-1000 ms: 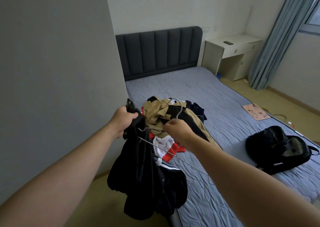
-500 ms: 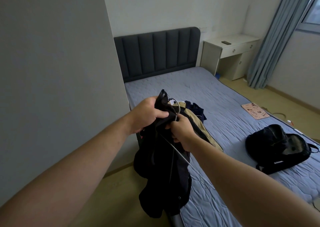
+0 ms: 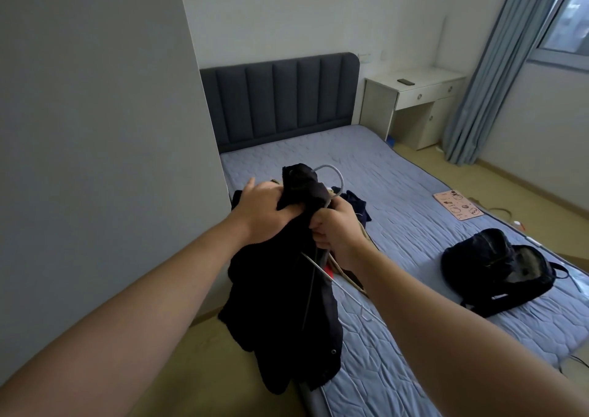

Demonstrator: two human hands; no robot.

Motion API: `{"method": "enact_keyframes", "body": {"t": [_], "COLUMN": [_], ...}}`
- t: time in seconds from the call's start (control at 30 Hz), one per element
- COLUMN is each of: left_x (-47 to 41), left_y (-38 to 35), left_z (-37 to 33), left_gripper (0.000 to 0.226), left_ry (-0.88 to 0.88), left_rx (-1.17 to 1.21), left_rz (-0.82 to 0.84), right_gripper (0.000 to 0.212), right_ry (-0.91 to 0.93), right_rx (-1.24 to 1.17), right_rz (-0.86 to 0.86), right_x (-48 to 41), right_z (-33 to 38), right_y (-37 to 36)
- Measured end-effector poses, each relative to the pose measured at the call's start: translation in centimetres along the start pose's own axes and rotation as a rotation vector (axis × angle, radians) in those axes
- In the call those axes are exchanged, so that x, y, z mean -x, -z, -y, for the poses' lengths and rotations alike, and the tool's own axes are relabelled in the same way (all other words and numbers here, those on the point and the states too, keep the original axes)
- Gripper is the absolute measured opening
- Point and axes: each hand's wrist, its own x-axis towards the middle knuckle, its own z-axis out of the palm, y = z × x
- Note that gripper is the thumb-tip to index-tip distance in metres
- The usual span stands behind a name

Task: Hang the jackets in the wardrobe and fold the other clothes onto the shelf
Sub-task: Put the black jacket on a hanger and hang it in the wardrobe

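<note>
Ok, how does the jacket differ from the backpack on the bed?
The dark jacket hangs limp in the air, gripped by the left hand; the black backpack lies on the bed, untouched. A wire hanger pokes out of the jacket; the backpack has none. Both are dark.

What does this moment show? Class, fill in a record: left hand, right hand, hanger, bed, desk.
left hand: grips the dark jacket near its collar
right hand: grips the hanger below its hook
hanger: partly inside the jacket, hook sticking up
bed: black backpack and other clothes lie on it
desk: beside the headboard, small dark object on top
</note>
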Motion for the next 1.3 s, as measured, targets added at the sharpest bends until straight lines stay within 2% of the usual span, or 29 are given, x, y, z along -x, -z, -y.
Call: {"method": "enact_keyframes", "body": {"t": [0.07,0.13,0.27,0.43,0.53,0.6,0.7,0.83,0.9,1.0,1.1,1.13,1.23,1.3], "left_x": [0.2,0.3,0.1,-0.1,0.0,0.2,0.4,0.3,0.0,-0.1,-0.2,-0.1,0.0,0.1], "left_y": [-0.4,-0.7,-0.7,-0.9,-1.0,-0.9,-0.6,-0.2,0.2,0.6,0.6,0.6,0.9,1.3], "left_z": [0.2,0.3,0.0,-0.6,-0.6,-0.5,-0.4,0.5,1.0,1.3,1.3,1.3,1.1,1.0], "left_gripper": [0.045,0.049,0.064,0.079,0.069,0.053,0.048,0.068,0.07,0.063,0.071,0.07,0.053,0.046], "left_ry": [0.016,0.01,-0.046,-0.012,0.005,-0.002,-0.026,-0.019,-0.027,-0.071,-0.073,-0.08,-0.156,-0.18], "left_rx": [0.138,0.215,0.069,-0.097,-0.069,-0.048,-0.018,-0.057,-0.142,-0.269,-0.364,-0.361,-0.33,-0.345], "left_rz": [0.042,-0.007,-0.076,-0.139,-0.168,-0.179,-0.191,-0.297,-0.341,-0.312,-0.295,-0.315,-0.402,-0.414], "right_gripper": [0.022,0.019,0.008,0.018,0.023,0.027,0.028,0.026,0.029,0.048,0.073,0.074,0.051,0.049], "right_ry": [0.011,0.033,-0.008,-0.057,-0.081,-0.087,-0.123,-0.16,-0.185,-0.267,-0.379,-0.422,-0.502,-0.564], "right_rx": [-0.037,-0.097,-0.243,-0.395,-0.385,-0.313,-0.171,-0.052,-0.03,0.067,0.143,0.202,0.441,0.583], "right_rz": [0.016,0.05,0.123,0.153,0.131,0.105,0.132,0.17,0.2,0.232,0.192,0.17,0.203,0.241], "right_x": [0.0,0.0,-0.2,-0.8,-1.3,-1.7,-2.0,-2.2,-2.2,-2.4,-2.9,-2.9,-3.0,-2.9], "right_z": [0.5,0.7,0.7,-0.4,-0.6,-0.6,-0.6,-1.1,-1.7,-3.2,-5.2,-5.8,-7.8,-9.2], "right_y": [-0.1,0.0,0.4,0.7,0.6,0.5,0.6,1.2,1.5,1.7,1.8,1.8,2.0,2.1]}}
